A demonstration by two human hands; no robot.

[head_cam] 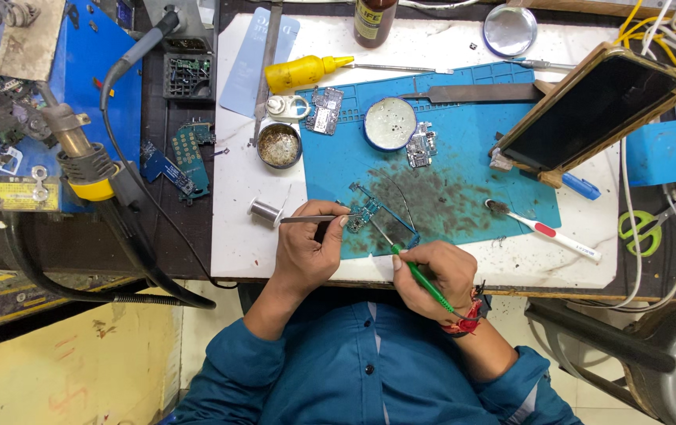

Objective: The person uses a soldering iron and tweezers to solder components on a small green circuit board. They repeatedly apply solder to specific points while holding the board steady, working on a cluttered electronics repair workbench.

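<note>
Cluttered with repair gear, the white tabletop [511, 264] carries a blue silicone work mat [464, 169], smudged dark near its middle. At the mat's 7 o'clock corner lies a small blue-green circuit board [369, 212], close to the person's chest. The left hand [306, 252] is closed on slim metal tweezers [314, 219], whose tips reach the board from 9 o'clock. The right hand [432, 275] is clamped round a green-handled soldering iron [420, 279], its thin tip angled up to the board from 5 o'clock.

Good work here probably means keeping both wrists braced on the tabletop's near edge, the tweezers pinning the board flat while the iron touches only one joint briefly.

Open room is narrow. A spool of solder wire [264, 210] sits just beside the tweezers at 9 o'clock; a white toothbrush with a red grip [546, 232] lies at 3 o'clock, well apart. A round tin of flux [279, 145] and a white round dish [390, 123] stand at 12 o'clock. The near edge at 6 o'clock leaves little margin for the board.
</note>
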